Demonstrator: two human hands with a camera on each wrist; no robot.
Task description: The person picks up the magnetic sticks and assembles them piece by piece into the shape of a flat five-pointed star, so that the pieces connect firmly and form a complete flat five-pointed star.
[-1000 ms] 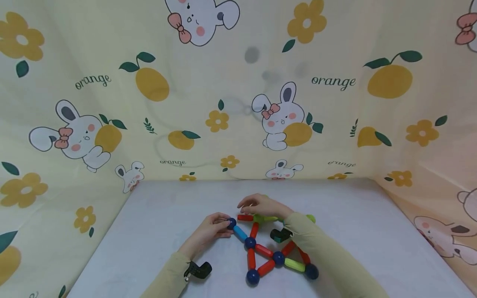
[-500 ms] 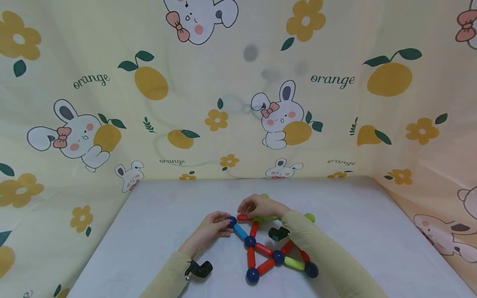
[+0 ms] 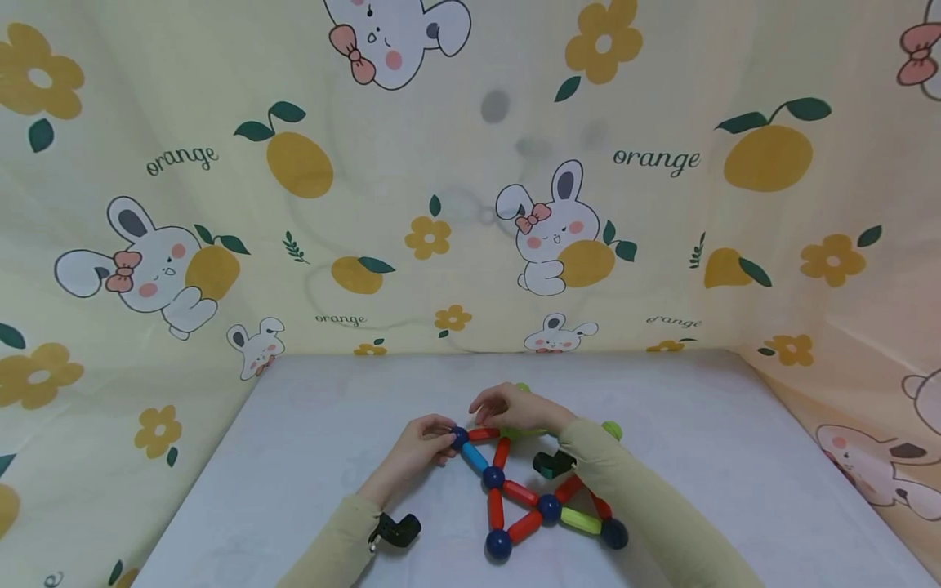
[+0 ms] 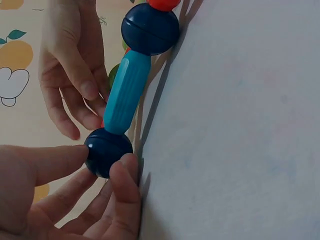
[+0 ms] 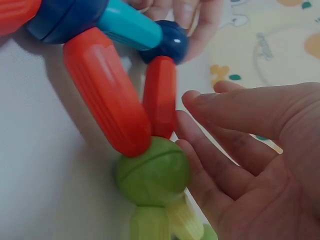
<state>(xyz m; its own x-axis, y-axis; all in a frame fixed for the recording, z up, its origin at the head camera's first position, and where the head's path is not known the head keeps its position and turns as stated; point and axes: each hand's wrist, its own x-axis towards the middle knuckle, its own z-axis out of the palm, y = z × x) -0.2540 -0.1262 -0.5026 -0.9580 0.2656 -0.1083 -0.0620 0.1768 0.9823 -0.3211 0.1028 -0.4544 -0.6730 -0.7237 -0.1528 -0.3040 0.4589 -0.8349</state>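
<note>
My left hand (image 3: 419, 451) pinches a dark blue ball (image 4: 107, 152) between thumb and fingers. A light blue rod (image 4: 127, 92) joins that ball to another dark blue ball (image 3: 493, 477). In the right wrist view, a red rod (image 5: 161, 97) spans from the pinched ball to a green ball (image 5: 152, 171). My right hand (image 3: 518, 406) lies just beyond this red rod, its fingers loosely bent beside the rod and green ball without gripping. A second red rod (image 5: 106, 92) runs from the green ball to the other blue ball.
More of the magnetic construction lies nearer me: red rods (image 3: 520, 493), a yellow-green rod (image 3: 581, 522) and blue balls (image 3: 498, 545). A green ball (image 3: 612, 429) shows beyond my right sleeve (image 3: 647, 498), which hides part of the frame. A patterned curtain (image 3: 412, 286) stands behind the white table (image 3: 331, 400).
The far red rod, apart from the pinched blue ball before, now meets it. My right fingers closed in on that rod, then loosened. My left hand shifted slightly right.
</note>
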